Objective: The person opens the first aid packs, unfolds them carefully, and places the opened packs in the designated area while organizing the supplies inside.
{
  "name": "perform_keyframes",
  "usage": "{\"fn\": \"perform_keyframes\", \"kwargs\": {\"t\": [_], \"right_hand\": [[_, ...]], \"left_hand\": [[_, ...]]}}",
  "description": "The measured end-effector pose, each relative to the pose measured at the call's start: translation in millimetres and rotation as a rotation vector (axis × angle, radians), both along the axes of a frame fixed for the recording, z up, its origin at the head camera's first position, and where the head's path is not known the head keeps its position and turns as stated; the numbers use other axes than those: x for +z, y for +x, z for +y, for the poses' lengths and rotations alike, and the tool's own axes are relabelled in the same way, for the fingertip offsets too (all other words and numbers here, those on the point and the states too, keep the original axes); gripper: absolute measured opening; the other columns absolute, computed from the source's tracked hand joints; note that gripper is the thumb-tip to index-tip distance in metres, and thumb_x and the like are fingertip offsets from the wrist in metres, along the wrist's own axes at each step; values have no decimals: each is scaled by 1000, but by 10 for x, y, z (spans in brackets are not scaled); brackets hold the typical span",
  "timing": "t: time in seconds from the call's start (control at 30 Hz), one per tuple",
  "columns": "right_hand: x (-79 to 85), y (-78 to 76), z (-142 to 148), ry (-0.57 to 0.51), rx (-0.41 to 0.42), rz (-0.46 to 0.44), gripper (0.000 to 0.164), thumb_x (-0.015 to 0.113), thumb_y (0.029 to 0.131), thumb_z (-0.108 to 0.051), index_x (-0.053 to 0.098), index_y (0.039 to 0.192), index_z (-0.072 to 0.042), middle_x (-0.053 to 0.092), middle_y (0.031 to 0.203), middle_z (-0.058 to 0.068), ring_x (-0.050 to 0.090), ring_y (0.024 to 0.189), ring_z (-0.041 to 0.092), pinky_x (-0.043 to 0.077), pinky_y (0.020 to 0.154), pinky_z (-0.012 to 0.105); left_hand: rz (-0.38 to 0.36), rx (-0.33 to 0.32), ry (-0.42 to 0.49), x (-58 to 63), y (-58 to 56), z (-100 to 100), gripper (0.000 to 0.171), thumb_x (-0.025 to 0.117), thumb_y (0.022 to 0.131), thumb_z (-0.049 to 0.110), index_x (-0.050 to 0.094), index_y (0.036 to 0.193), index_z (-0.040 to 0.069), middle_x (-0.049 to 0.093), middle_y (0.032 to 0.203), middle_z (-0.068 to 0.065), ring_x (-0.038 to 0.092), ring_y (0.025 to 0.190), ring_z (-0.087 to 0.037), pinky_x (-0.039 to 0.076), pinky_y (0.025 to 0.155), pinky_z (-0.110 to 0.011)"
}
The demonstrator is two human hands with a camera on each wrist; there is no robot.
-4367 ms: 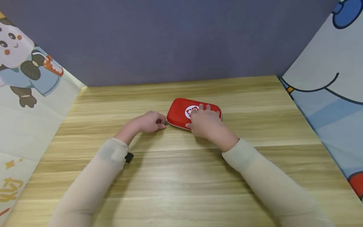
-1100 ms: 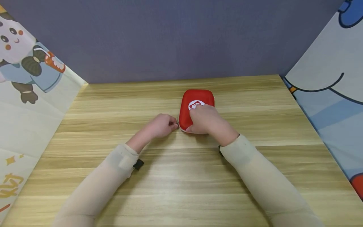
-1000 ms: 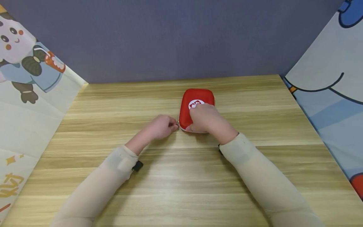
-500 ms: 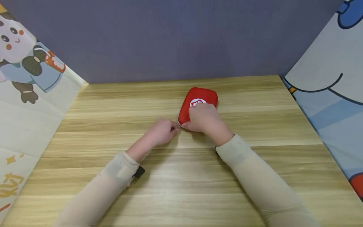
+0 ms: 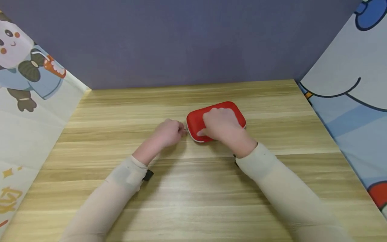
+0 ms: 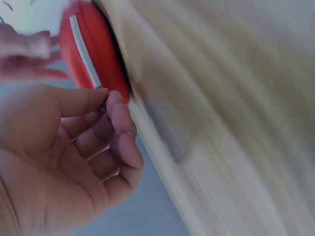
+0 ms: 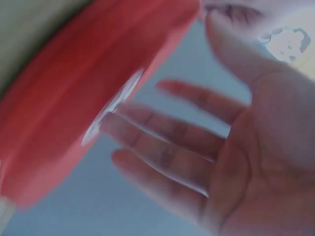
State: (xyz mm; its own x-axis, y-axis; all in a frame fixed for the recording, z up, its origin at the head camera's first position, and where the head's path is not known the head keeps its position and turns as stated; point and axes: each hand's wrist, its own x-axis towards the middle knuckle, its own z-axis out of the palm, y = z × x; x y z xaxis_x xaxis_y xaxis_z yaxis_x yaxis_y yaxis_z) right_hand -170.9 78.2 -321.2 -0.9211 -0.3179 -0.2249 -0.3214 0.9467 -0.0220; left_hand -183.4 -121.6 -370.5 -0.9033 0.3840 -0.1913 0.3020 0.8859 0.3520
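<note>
A red zip case (image 5: 195, 121) lies on the wooden table, its long side running roughly left to right. At its left end my left hand (image 5: 169, 132) pinches the zipper pull (image 6: 103, 107) between thumb and forefinger. The silver zipper (image 6: 83, 49) runs shut along the side seen in the left wrist view. My right hand (image 5: 222, 124) lies over the top of the case. In the right wrist view its fingers are stretched out, with fingertips at the white emblem (image 7: 110, 109); that emblem is hidden under the hand in the head view.
The wood-grain table (image 5: 181, 195) stretches around the case on all sides. A grey-blue wall (image 5: 193, 43) rises behind it. Panels with cartoon prints, a left panel (image 5: 45, 111) and a right panel (image 5: 341, 111), stand at the sides.
The case pointed away from me about a second ago and has swung clockwise to lie crosswise. My left hand has shifted slightly up and left with the zipper pull; my right hand stays on top.
</note>
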Motion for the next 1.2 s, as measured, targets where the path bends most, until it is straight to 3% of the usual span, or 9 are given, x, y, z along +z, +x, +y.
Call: {"fn": "perform_keyframes", "kwargs": {"t": [0.07,0.13,0.2,0.3,0.43,0.7,0.9,1.2], "right_hand": [[16,-9,106,-58,12,-57,45,81,92,-49,77,122,-16,72,126,16,67,119,38,57,100,56],[-14,-21,175,-113,23,-106,58,81,93,-44,69,142,-13,61,148,23,55,140,45,46,117,60],[-59,-29,209,-154,33,-120,64,81,95,-39,63,149,-11,51,158,27,43,151,49,34,127,62],[-130,-41,192,-185,42,-75,53,83,93,-35,71,137,-7,66,140,23,56,139,43,41,124,55],[-157,-58,177,-184,17,-36,42,88,88,-35,78,120,-11,74,118,13,67,114,33,52,106,48],[-142,-107,155,-181,6,-43,38,90,85,-37,80,117,-17,77,113,9,69,109,32,53,97,47],[-127,-106,157,-185,0,-51,46,90,85,-38,80,125,-19,78,119,8,69,112,31,54,98,47],[-115,-108,150,-174,-13,-49,39,91,84,-39,81,117,-20,78,106,6,69,103,28,54,92,45]], "left_hand": [[38,33,-24,7,-84,-50,23,60,106,18,78,98,8,75,91,-9,65,84,-25,56,81,-43],[55,44,-34,0,-156,-90,23,59,106,18,77,97,8,74,92,-11,65,86,-27,55,84,-44],[57,44,-39,-6,-209,-112,23,58,106,19,76,96,8,74,94,-12,65,90,-28,55,87,-45],[36,28,-21,-30,-227,-153,23,58,107,20,75,97,9,73,94,-12,65,93,-29,54,90,-46],[2,12,15,-63,-171,-170,22,58,108,21,73,98,10,71,86,-8,64,89,-27,52,87,-43],[-20,35,10,-57,-2,-181,19,58,109,21,72,99,12,65,79,-4,61,85,-25,51,83,-42],[-34,41,2,-41,105,-160,19,59,109,21,74,102,13,66,80,-4,61,84,-24,52,81,-41],[-45,10,-2,20,233,-126,19,59,108,19,76,106,10,65,79,-2,61,84,-23,52,82,-40]]}}
